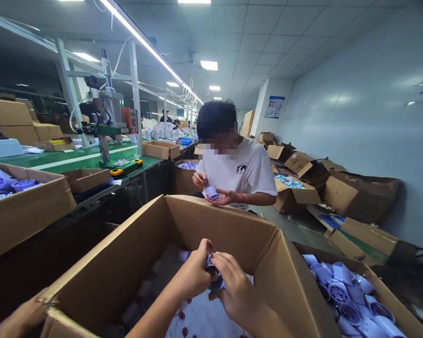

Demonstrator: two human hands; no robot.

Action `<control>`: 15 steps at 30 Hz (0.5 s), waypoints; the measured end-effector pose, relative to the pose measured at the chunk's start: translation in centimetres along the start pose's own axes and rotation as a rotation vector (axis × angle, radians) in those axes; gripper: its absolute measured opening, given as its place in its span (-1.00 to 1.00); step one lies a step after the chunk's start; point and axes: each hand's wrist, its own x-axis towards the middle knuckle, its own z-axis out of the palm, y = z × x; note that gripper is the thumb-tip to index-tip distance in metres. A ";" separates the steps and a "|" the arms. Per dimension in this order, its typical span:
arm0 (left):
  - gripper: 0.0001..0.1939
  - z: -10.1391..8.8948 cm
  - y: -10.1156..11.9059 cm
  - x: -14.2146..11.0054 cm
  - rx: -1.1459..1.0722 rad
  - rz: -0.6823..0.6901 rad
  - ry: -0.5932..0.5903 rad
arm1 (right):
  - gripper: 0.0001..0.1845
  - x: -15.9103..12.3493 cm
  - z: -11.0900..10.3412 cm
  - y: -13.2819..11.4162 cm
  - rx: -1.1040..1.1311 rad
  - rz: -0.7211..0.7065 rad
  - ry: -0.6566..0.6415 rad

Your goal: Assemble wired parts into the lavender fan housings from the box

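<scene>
My left hand (198,266) and my right hand (237,287) meet over a large open cardboard box (218,218). Between them is a small white-violet plastic housing (216,281), round and dark inside, mostly covered by my fingers. Both hands are closed around it, the left from its far-left side and the right from its right side. Below, inside the carton, lie a pale sheet and several small red pieces (185,331). More pale housings sit in shadow along the left inside of this carton.
Opposite, a person in a white shirt (250,159) holds a similar housing (212,192). A blurred hand (21,317) shows at lower left. Boxes of housings stand right (339,292) and left (23,185). A press (109,108) stands on the green workbench (84,159).
</scene>
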 end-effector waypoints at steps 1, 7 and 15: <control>-0.57 -0.1 -0.1 0.0 0.007 0.000 -0.013 | -0.21 0.1 -0.2 -0.1 0.009 -0.008 -0.022; -0.56 -0.4 0.1 -0.1 0.061 -0.028 -0.078 | -0.35 0.7 -0.8 -0.8 0.041 0.028 -0.159; -0.45 -0.5 -1.3 2.0 -0.371 -0.048 -0.073 | -0.48 1.9 -4.7 -0.3 -0.024 0.219 -0.025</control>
